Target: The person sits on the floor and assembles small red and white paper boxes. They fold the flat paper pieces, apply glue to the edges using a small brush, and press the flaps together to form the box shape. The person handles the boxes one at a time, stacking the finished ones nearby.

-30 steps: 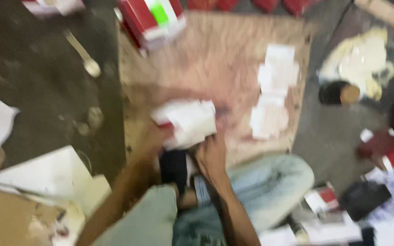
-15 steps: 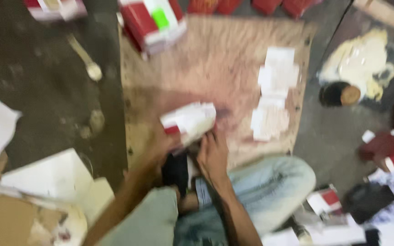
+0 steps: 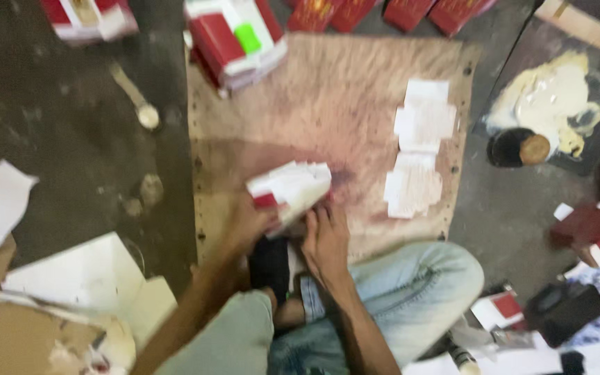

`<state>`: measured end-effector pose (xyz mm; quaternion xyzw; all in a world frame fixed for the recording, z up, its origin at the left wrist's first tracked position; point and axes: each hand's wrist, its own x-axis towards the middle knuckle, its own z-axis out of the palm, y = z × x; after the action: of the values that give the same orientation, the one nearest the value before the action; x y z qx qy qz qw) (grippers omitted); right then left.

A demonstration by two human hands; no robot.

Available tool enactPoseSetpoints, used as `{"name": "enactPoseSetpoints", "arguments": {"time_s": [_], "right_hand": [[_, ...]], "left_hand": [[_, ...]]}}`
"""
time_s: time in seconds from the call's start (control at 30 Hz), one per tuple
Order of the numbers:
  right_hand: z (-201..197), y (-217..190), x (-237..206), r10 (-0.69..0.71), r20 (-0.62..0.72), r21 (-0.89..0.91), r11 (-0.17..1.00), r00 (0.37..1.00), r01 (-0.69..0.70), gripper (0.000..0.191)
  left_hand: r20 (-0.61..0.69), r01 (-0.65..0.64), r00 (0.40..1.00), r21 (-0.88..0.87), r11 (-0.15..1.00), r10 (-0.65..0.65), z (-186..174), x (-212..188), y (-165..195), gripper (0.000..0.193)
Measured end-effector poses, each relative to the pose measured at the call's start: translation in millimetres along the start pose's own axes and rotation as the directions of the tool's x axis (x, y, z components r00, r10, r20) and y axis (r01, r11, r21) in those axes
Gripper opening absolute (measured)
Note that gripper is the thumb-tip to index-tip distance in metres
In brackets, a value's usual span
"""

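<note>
A red and white folded carton (image 3: 292, 189) is held low over the brown board (image 3: 328, 104) on the floor. My left hand (image 3: 248, 223) grips its lower left side. My right hand (image 3: 324, 239) presses against its lower right edge, fingers spread upward. Both forearms come up from between my bent knees in light jeans (image 3: 397, 298). The picture is blurred, so the carton's exact shape is unclear.
White paper slips (image 3: 421, 149) lie on the board's right side. Stacked red and white cartons (image 3: 234, 38) sit at its top left. A pool of pale glue with a dark round pot (image 3: 515, 147) is at right. White sheets and cardboard (image 3: 71, 285) lie at left.
The carton has tilted and shifted slightly right in my hands. My hands stay in about the same place over the board.
</note>
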<state>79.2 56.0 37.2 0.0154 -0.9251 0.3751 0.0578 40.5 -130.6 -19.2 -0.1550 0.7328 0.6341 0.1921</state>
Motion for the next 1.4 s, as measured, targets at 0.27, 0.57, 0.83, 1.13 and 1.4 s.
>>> {"name": "enactPoseSetpoints", "arguments": {"time_s": [0.27,0.57,0.83,1.13,1.4], "right_hand": [[13,-3,8,0.093,0.016,0.159,0.983,0.996,-0.094,0.029],[50,-9,20,0.055,0.008,0.215,0.975,0.998,-0.056,0.038],[50,-11,18,-0.008,0.002,0.181,0.983,1.0,0.007,0.03],[47,-17,23,-0.044,0.078,0.115,0.993,0.996,0.035,0.042],[48,-18,22,-0.005,0.09,0.13,0.991,0.996,-0.006,0.039]], "left_hand": [[-0.047,-0.059,0.997,0.031,0.998,0.061,-15,3,5,0.051],[0.016,-0.054,0.998,-0.226,0.973,0.059,-51,16,22,0.054],[-0.239,-0.052,0.968,0.085,0.995,0.071,-48,16,22,0.05],[-0.176,0.155,0.965,-0.207,0.966,-0.192,-36,15,5,0.041],[-0.287,0.173,0.938,-0.104,0.979,-0.196,-47,19,0,0.036]]}}
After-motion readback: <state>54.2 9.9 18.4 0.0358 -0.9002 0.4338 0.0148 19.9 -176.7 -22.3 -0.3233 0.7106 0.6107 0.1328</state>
